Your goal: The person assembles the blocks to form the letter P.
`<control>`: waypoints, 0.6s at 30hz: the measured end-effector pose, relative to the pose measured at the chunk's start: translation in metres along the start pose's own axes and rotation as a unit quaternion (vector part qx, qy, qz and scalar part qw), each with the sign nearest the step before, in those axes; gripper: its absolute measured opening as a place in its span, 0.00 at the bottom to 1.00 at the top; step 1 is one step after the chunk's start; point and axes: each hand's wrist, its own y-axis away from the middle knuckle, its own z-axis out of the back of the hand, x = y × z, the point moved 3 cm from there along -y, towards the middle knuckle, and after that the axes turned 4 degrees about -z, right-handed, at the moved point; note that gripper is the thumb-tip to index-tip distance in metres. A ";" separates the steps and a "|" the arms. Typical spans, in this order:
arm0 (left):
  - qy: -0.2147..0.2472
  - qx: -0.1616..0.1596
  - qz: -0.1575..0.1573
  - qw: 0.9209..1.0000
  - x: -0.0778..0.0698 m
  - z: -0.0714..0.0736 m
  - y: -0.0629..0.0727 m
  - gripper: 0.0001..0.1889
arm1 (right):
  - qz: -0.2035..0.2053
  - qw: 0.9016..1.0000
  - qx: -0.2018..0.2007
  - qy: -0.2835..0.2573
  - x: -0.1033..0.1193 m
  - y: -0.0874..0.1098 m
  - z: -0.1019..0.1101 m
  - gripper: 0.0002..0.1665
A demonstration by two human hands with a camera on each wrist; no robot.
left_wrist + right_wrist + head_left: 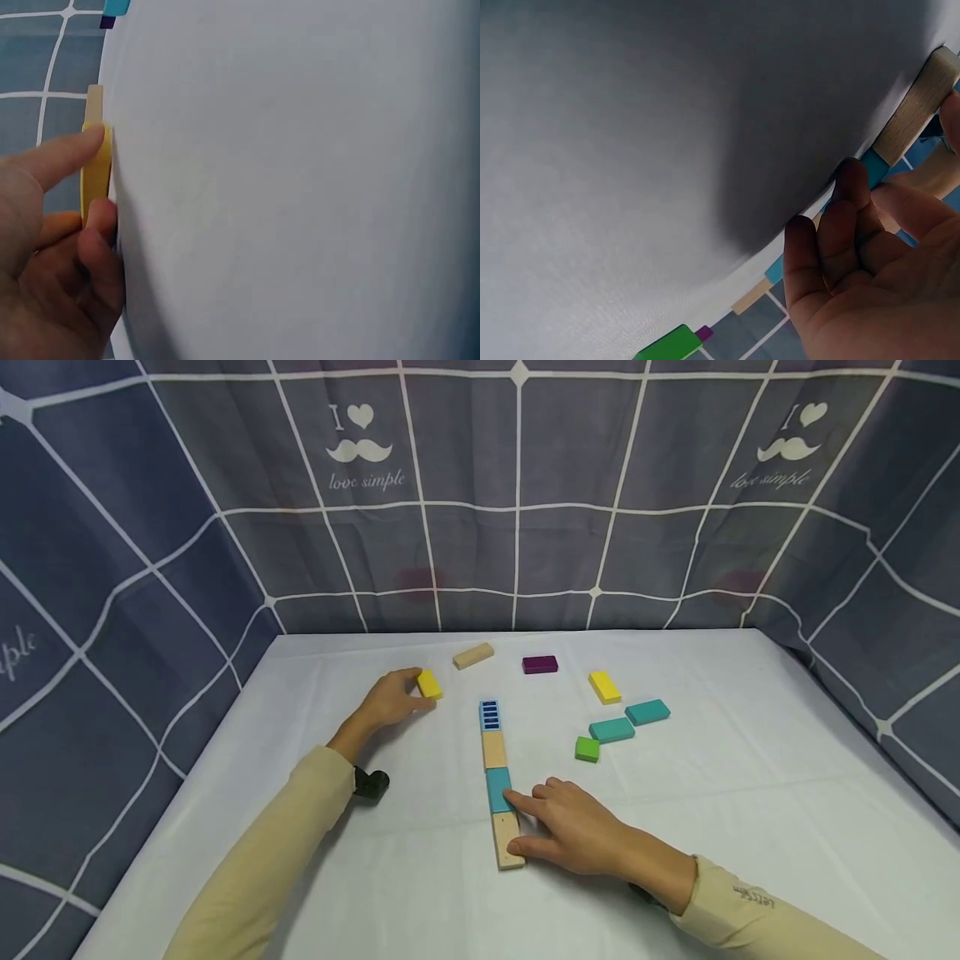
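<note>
My left hand [386, 700] pinches a yellow block [430, 685] between thumb and fingers, at the left of the white table. In the left wrist view the same yellow block [95, 176] sits between the fingertips. A straight row of blocks runs down the middle: a blue patterned block [490, 716], a plain wooden block [493, 750], a teal block [498, 789] and a second wooden block [507, 843] nearest me. My right hand [573, 831] lies beside the row, its extended index finger touching the teal block and its thumb on the nearest wooden block.
Loose blocks lie beyond and right of the row: a wooden one [473, 656], a purple one [540, 665], a yellow one [604, 687], two teal ones [647, 712] and a green one [587, 749]. Dark grid-patterned cloth [570, 552] hangs behind the table and at both sides.
</note>
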 end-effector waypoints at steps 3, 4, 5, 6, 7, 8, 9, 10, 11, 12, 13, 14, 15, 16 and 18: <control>-0.009 -0.015 -0.007 1.000 -0.001 -0.001 0.000 0.38 | 0.001 1.000 -0.001 -0.002 0.001 0.000 0.001 0.40; -0.009 -0.020 -0.006 1.000 -0.001 -0.001 -0.001 0.38 | 0.001 1.000 -0.001 -0.002 0.001 0.000 0.001 0.40; -0.010 -0.023 -0.006 1.000 -0.001 -0.002 -0.001 0.38 | 0.002 1.000 0.000 -0.002 0.001 0.000 0.001 0.40; -0.009 -0.024 -0.003 1.000 -0.002 -0.003 -0.002 0.38 | 0.002 1.000 0.000 -0.002 0.001 0.000 0.001 0.40; -0.004 -0.025 0.000 1.000 -0.003 -0.004 -0.002 0.38 | 0.002 1.000 0.000 -0.002 0.001 0.000 0.001 0.40; 0.000 -0.027 0.003 1.000 -0.004 -0.005 -0.003 0.38 | 0.001 1.000 0.000 -0.002 0.001 0.000 0.001 0.40; 0.009 -0.027 0.007 1.000 -0.006 -0.006 -0.004 0.38 | 0.001 1.000 0.000 -0.001 0.001 0.000 0.001 0.40; 0.018 -0.028 0.010 0.999 -0.008 -0.007 -0.006 0.39 | 0.000 1.000 0.000 -0.001 0.001 0.000 0.001 0.40; 0.027 -0.027 0.010 0.999 -0.011 -0.008 -0.007 0.39 | 0.000 1.000 0.000 0.000 0.001 0.000 0.001 0.40; 0.038 -0.028 0.012 0.999 -0.015 -0.009 -0.009 0.39 | 0.000 1.000 0.000 0.000 0.001 0.000 0.001 0.40; 0.048 -0.027 0.011 0.998 -0.019 -0.010 -0.010 0.39 | 0.000 1.000 0.000 0.000 0.000 0.000 0.001 0.40; 0.058 -0.025 0.009 0.998 -0.023 -0.012 -0.011 0.40 | 0.000 1.000 0.001 0.001 0.000 0.000 0.000 0.40; 0.068 -0.021 0.007 0.997 -0.028 -0.015 -0.013 0.40 | 0.000 1.000 0.001 0.001 0.000 0.000 0.000 0.40; 0.072 -0.015 0.003 0.997 -0.032 -0.017 -0.014 0.40 | 0.000 1.000 0.002 0.001 0.000 0.000 0.000 0.41; 0.080 -0.002 -0.005 0.997 -0.040 -0.023 -0.015 0.40 | -0.001 1.000 0.003 0.001 0.001 -0.001 0.001 0.41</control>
